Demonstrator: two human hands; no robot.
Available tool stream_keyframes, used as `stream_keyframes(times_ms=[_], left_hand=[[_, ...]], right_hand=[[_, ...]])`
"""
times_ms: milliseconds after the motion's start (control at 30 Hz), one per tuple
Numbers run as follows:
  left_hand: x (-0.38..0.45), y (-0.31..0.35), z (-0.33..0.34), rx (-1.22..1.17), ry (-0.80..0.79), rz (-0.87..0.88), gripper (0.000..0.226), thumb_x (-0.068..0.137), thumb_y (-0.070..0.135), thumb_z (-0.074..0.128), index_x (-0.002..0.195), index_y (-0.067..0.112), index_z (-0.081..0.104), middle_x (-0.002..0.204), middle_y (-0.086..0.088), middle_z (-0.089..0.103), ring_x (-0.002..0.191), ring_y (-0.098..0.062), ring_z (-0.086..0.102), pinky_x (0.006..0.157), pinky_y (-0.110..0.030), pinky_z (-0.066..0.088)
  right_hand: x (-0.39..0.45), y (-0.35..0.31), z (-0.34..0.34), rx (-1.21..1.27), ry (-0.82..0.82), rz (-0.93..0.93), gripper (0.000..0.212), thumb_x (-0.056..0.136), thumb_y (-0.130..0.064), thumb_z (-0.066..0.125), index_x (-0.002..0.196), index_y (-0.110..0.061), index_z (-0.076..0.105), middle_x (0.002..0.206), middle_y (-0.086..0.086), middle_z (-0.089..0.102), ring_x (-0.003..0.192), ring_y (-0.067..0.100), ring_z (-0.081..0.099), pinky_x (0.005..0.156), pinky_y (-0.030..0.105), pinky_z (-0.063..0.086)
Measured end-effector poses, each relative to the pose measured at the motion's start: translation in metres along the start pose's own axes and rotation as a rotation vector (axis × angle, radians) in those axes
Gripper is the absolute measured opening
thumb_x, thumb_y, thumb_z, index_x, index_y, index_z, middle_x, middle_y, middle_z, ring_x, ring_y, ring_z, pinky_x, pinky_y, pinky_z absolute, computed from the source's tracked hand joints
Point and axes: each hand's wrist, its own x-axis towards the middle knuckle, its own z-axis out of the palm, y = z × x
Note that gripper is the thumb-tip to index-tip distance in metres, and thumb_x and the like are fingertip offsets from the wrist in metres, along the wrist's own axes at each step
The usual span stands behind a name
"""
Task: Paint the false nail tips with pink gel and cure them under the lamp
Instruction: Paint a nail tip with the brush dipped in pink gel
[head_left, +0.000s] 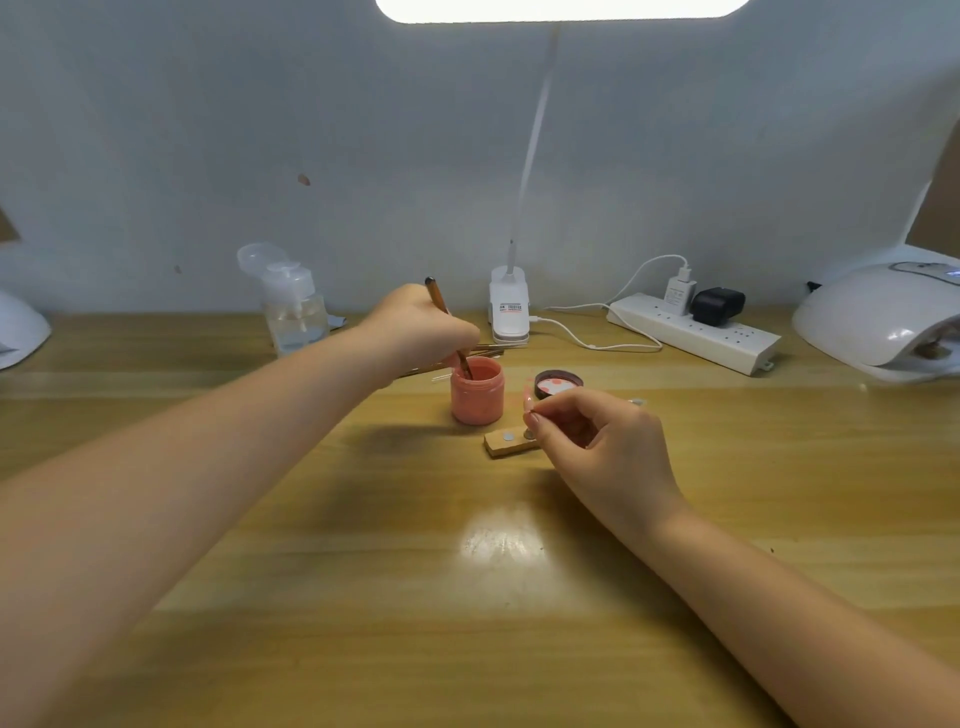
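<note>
On the wooden table (363, 597) I note the curing lamp (878, 322) at the far right, cut off by the frame edge. The open pink gel jar (478, 392) stands near centre, probably light and easily tipped. My left hand (421, 327) curls around the brush (448, 325), bristles hidden inside the jar. My right hand (597, 441) pinches a nail tip (528, 405) just beside the jar, above the small wooden holder (511, 443). The tip looks thin, light and slippery; I judge gripping its base safest. Its paint coverage is indistinct.
</note>
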Motion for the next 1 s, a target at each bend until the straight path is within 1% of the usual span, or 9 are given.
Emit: stream_keyframes(times_ms=[200,267,333,433,533,667,767,900,1000], left_hand=[[0.007,0.003,0.004,0.058,-0.068,-0.043,0.014,0.08,0.019,0.068,0.088,0.007,0.066,0.085,-0.007,0.06,0.07,-0.014,0.051,0.057,-0.025,0.042],[0.007,0.004,-0.001,-0.03,-0.041,-0.061,0.013,0.081,0.018,0.068,0.089,0.008,0.068,0.074,-0.002,0.062,0.062,-0.011,0.051,0.045,-0.019,0.038],[0.007,0.002,-0.008,-0.163,-0.004,-0.112,0.009,0.081,0.015,0.065,0.085,0.01,0.07,0.051,0.006,0.06,0.048,-0.007,0.048,0.035,-0.012,0.03],[0.005,-0.01,-0.019,-0.348,0.024,-0.175,0.017,0.081,0.014,0.057,0.084,0.008,0.072,0.052,0.006,0.051,0.05,-0.008,0.037,0.04,-0.017,0.027],[0.001,-0.025,-0.027,-0.493,-0.002,-0.199,0.021,0.082,0.014,0.052,0.081,0.008,0.073,0.051,0.007,0.048,0.047,-0.007,0.036,0.042,-0.018,0.027],[-0.006,-0.041,-0.03,-0.56,-0.037,-0.25,0.023,0.084,0.013,0.05,0.078,0.01,0.071,0.051,0.007,0.047,0.047,-0.006,0.034,0.045,-0.018,0.025],[-0.011,-0.05,-0.03,-0.611,0.014,-0.269,0.024,0.083,0.013,0.049,0.077,0.009,0.072,0.049,0.007,0.045,0.046,-0.007,0.032,0.043,-0.017,0.025],[-0.023,-0.055,-0.025,-0.811,0.102,-0.18,0.022,0.086,0.012,0.05,0.079,0.008,0.07,0.05,0.005,0.05,0.047,-0.006,0.034,0.037,-0.014,0.027],[-0.044,-0.055,-0.013,-0.946,0.129,0.026,0.02,0.091,0.011,0.053,0.083,0.008,0.071,0.059,0.001,0.063,0.05,-0.006,0.042,0.038,-0.015,0.031]], right_hand=[[0.0,0.001,0.0,-0.001,-0.01,0.005,0.006,0.081,-0.008,0.073,0.087,-0.008,0.075,0.075,0.002,0.072,0.07,0.015,0.066,0.07,0.037,0.053],[0.0,0.001,0.0,-0.003,-0.012,0.005,0.006,0.082,-0.008,0.073,0.087,-0.009,0.075,0.076,0.002,0.072,0.07,0.014,0.066,0.07,0.036,0.053],[0.0,0.001,0.0,-0.001,-0.016,0.004,0.007,0.082,-0.009,0.073,0.088,-0.009,0.075,0.077,0.001,0.072,0.07,0.013,0.066,0.07,0.035,0.054],[0.0,0.002,0.0,-0.012,-0.018,-0.001,0.007,0.082,-0.009,0.073,0.088,-0.009,0.075,0.077,0.002,0.072,0.071,0.013,0.066,0.071,0.034,0.054],[0.0,0.001,0.0,-0.016,-0.021,0.003,0.007,0.082,-0.009,0.073,0.088,-0.008,0.075,0.077,0.002,0.072,0.071,0.013,0.066,0.071,0.034,0.053],[0.0,0.001,-0.001,-0.012,-0.019,0.003,0.007,0.082,-0.009,0.073,0.088,-0.008,0.075,0.076,0.003,0.072,0.07,0.013,0.066,0.071,0.035,0.053],[0.0,0.0,-0.001,-0.01,-0.028,0.01,0.007,0.082,-0.009,0.073,0.089,-0.008,0.075,0.077,0.002,0.072,0.071,0.014,0.066,0.072,0.037,0.053],[0.0,0.001,-0.001,-0.014,-0.025,0.011,0.007,0.082,-0.009,0.073,0.089,-0.009,0.075,0.078,0.002,0.072,0.072,0.013,0.067,0.072,0.036,0.054],[0.0,0.001,-0.001,-0.014,-0.013,0.012,0.006,0.082,-0.01,0.073,0.088,-0.01,0.075,0.077,0.001,0.072,0.071,0.012,0.066,0.071,0.034,0.053]])
